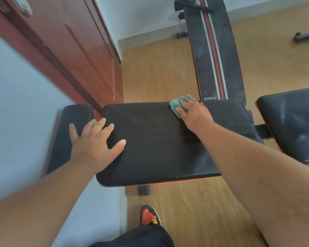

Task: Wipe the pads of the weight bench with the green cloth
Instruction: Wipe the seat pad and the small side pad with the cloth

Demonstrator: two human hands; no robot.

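Two hands lie on the black pad (159,139): the right hand (193,111) presses the green cloth (177,102) with flat fingers, the left hand (95,138) rests with fingers spread. A second bench (214,56) stands just behind, and a red door (70,47) at the left.

A green cloth (179,104) with a teal tint lies on a black bench pad (161,143) edged with a thin red line along its near side. Behind it, a second long black pad (214,56) carries a red stripe flanked by two grey stripes and white lettering, above a light wooden floor (157,72) with a pale grain. To the left stand a dark red door (64,41) and a pale blue wall (16,107), and below, an orange and black shoe (149,215) with a yellow mark
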